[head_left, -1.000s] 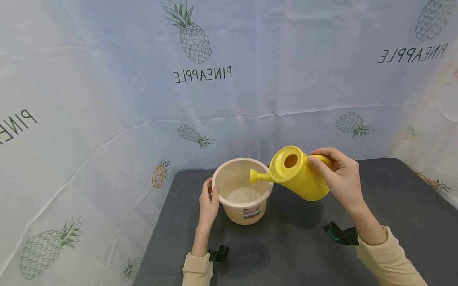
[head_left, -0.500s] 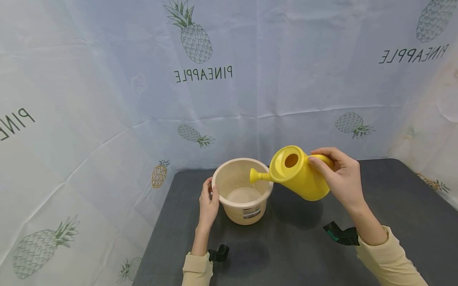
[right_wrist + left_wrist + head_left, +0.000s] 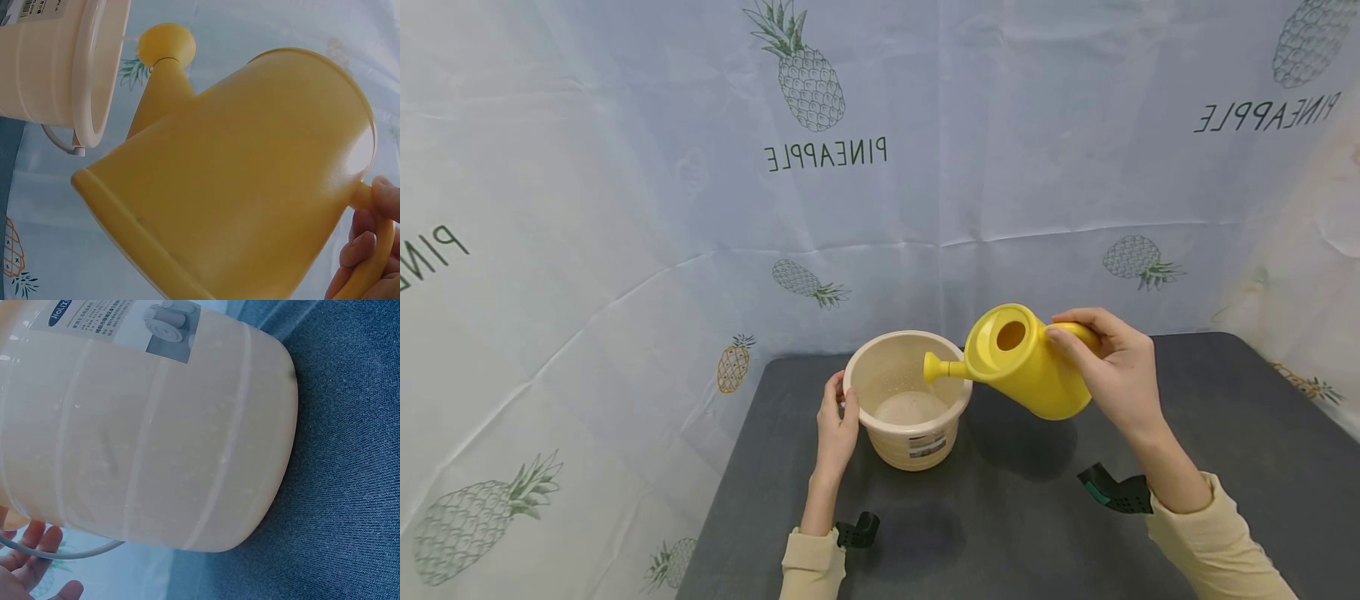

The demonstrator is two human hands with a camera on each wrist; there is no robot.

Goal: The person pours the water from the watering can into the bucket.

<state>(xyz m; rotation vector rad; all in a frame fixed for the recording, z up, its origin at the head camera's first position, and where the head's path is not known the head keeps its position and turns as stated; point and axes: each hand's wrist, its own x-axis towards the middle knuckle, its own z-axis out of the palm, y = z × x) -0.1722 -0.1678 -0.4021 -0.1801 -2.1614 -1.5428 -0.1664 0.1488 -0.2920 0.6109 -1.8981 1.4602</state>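
Note:
A cream plastic bucket [image 3: 912, 446] stands upright on the dark table. My left hand [image 3: 837, 433] holds its left side at the rim, thumb in front and fingers partly hidden behind; in the left wrist view, fingers [image 3: 34, 550] show beside the bucket's thin handle [image 3: 94, 551]. My right hand [image 3: 1116, 367] grips the handle of a yellow watering can [image 3: 1033, 375], held above the table and tilted left. Its spout head [image 3: 934, 368] reaches over the bucket's right rim. From that spout head [image 3: 165, 45], the right wrist view shows a faint pale streak toward the bucket. Small drops speckle the bucket's inside wall.
A dark tabletop [image 3: 1037, 542] lies under everything, with the can's shadow right of the bucket. Pale curtains [image 3: 1000, 167] printed with pineapples hang behind and to the left and right. Each wrist wears a black camera mount [image 3: 1116, 490].
Both hands, the bucket and the watering can keep practically the same positions. The curtain at the left shifts slightly leftward in view.

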